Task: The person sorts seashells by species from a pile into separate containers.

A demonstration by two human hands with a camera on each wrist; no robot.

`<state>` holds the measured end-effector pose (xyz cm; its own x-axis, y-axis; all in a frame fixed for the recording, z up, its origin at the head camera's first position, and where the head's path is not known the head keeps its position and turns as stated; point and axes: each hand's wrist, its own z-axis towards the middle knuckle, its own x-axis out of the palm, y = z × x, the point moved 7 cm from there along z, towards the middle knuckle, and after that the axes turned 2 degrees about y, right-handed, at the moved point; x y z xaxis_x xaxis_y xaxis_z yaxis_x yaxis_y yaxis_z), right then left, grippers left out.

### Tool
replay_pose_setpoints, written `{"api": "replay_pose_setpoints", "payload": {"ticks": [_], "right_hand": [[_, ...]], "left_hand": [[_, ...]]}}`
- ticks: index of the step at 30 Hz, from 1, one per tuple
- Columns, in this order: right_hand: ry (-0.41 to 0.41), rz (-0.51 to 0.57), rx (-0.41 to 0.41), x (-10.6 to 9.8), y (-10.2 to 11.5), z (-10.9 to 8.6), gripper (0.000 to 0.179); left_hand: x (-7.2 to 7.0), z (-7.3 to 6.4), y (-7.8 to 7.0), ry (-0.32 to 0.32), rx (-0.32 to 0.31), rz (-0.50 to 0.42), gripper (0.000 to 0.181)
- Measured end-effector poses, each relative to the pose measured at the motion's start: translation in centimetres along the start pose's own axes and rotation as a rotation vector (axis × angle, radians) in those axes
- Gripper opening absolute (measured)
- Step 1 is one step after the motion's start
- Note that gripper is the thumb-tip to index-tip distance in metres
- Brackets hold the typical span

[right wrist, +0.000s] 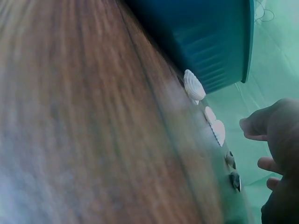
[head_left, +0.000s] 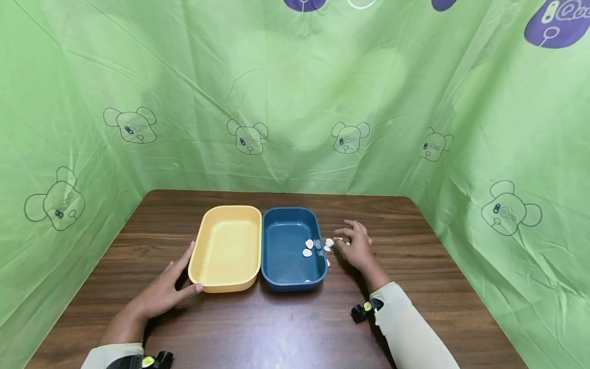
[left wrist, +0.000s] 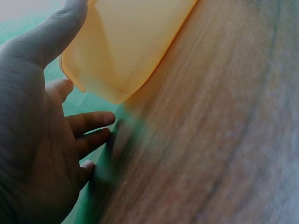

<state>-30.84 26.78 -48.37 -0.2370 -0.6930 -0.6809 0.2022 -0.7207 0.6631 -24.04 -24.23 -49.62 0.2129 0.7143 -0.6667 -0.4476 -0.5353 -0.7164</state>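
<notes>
My left hand (head_left: pixel 159 294) rests at the yellow tray (head_left: pixel 195 256), thumb at its near-left corner and index finger along its left side. The other fingers spread loosely in the left wrist view. My right hand (head_left: pixel 357 248) hovers over small shells just right of the blue tray (head_left: pixel 295 287), fingers loosely bent and nothing seen in them. In the right wrist view, a ribbed white seashell (right wrist: pixel 194 85) lies by the blue tray's wall, with another white shell (right wrist: pixel 217 131) and small dark shells (right wrist: pixel 235 180) further along. Two white shells (head_left: pixel 307 252) show inside the blue tray.
Both trays stand side by side on a brown wood-grain table (head_left: pixel 239 333). Green cloth (head_left: pixel 295 92) with printed bear heads hangs round the back and both sides. A wrist camera (head_left: pixel 361 312) is strapped at the right sleeve, another (head_left: pixel 161 360) at the left.
</notes>
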Motion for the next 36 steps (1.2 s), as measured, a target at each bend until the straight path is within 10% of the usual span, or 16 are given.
{"api": "replay_pose_setpoints", "payload": {"ticks": [36], "right_hand": [[0.190,-0.063,0.024,2.0,-1.5,-0.1,0.035]], "left_hand": [[0.0,0.0,0.0,0.006,-0.005,0.006,0.112]]}}
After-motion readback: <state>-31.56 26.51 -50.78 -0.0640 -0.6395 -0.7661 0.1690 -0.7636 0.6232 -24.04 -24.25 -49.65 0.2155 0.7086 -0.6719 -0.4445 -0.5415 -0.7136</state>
